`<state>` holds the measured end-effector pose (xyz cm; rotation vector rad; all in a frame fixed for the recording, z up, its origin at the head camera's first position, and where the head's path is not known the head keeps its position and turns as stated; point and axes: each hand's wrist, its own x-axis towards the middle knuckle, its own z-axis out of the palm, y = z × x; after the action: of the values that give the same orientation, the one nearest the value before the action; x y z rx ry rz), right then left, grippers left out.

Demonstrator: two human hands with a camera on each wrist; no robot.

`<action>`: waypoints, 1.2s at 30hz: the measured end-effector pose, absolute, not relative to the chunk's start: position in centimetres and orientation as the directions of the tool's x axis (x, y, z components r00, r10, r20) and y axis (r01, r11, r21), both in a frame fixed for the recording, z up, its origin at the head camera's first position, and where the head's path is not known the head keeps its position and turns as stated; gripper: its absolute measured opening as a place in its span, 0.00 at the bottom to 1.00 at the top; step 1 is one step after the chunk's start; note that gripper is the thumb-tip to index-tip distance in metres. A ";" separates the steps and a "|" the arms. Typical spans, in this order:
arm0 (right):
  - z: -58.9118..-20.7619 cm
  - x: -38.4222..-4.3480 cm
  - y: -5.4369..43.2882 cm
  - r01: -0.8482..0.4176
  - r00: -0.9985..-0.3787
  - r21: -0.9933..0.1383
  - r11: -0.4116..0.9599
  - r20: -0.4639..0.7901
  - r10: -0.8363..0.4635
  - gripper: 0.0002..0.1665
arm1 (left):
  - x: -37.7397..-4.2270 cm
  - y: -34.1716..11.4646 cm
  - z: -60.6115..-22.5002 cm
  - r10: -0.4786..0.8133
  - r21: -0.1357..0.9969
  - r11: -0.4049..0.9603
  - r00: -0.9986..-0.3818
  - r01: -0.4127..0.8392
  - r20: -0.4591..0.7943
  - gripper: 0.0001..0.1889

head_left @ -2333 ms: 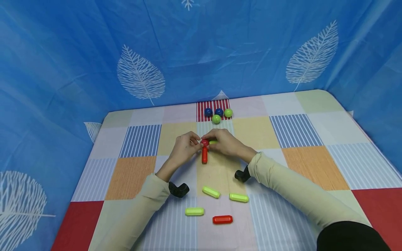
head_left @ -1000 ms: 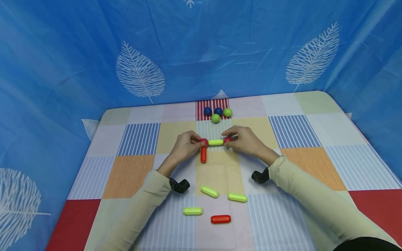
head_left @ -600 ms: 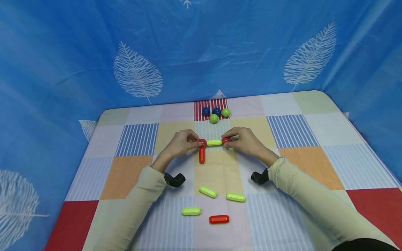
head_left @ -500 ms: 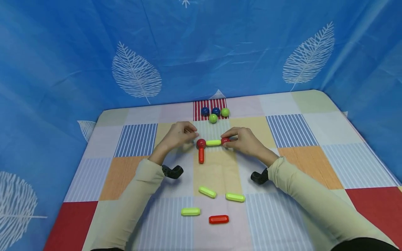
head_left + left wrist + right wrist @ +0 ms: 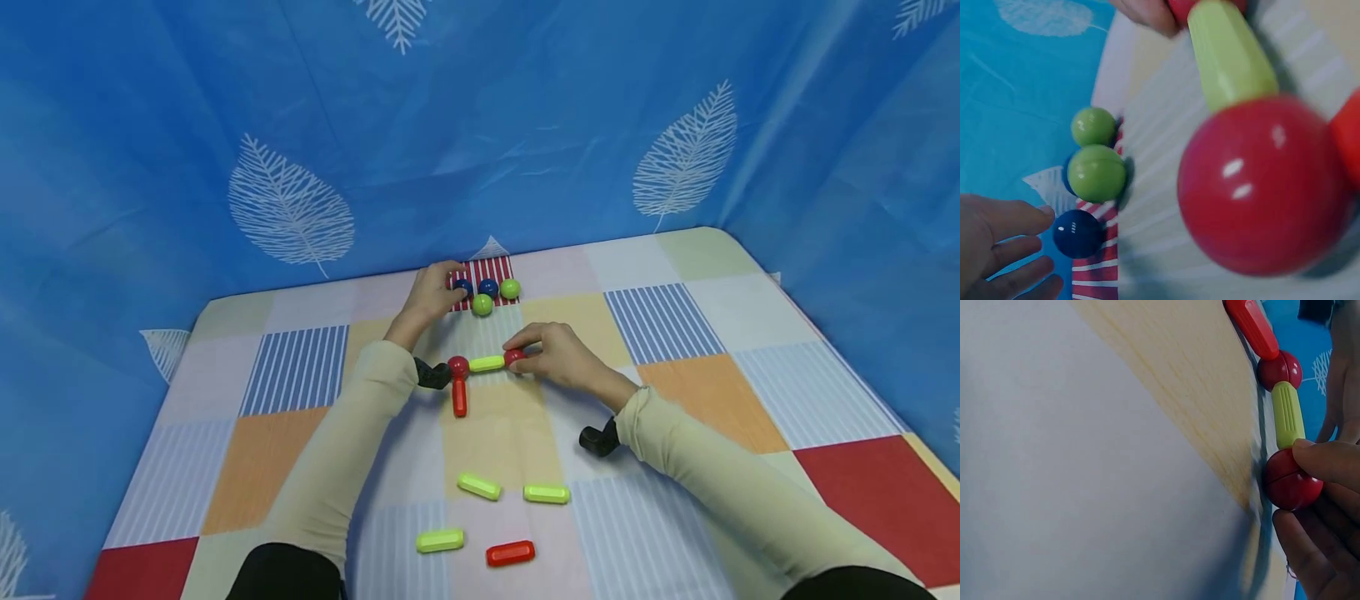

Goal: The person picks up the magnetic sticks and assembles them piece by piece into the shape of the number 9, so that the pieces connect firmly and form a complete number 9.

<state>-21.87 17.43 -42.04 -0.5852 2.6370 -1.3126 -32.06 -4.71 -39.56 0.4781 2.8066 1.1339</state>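
Observation:
A red ball (image 5: 458,366) joins a red stick (image 5: 460,398) and a yellow-green stick (image 5: 487,363), which ends in a second red ball (image 5: 514,357). That second ball is pinched between thumb and fingers of my right hand (image 5: 558,357); the right wrist view shows the grip (image 5: 1329,506) closely. Farther back, my left hand (image 5: 429,296) is beside the left blue ball (image 5: 1077,234), its fingers spread and not wrapped round it. Another blue ball (image 5: 488,287) and two green balls (image 5: 482,304) sit close by.
Nearer the body lie several loose sticks: yellow-green ones (image 5: 478,487) and a red one (image 5: 511,553). A patchwork cloth (image 5: 285,450) covers the table. Blue curtain (image 5: 480,150) hangs behind and at both sides.
The right hand drew outward, uncovering the yellow-green stick and second red ball. The left hand let go of the first red ball and reached back to the blue balls. The head view shifted.

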 end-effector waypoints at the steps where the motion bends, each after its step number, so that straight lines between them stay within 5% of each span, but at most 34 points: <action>1: -42.0 -21.8 17.4 -0.279 -0.915 -0.792 0.542 0.048 -0.401 0.17 | -32.2 -4.6 -39.6 0.313 0.681 0.688 -0.949 0.251 0.034 0.23; 22: -41.8 -21.6 17.1 -0.275 -0.917 -0.764 0.584 0.026 -0.398 0.18 | -32.5 -4.8 -40.6 0.325 0.667 0.692 -0.944 0.276 0.054 0.18; 36: -41.7 -21.8 17.1 -0.280 -0.912 -0.757 0.590 0.017 -0.411 0.18 | -26.7 -9.7 -38.5 0.275 0.745 0.604 -0.951 0.283 0.139 0.17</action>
<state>-21.82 17.07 -41.74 -0.5814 2.6560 -1.2232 -26.71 -9.70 -38.48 0.4911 2.8225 1.3144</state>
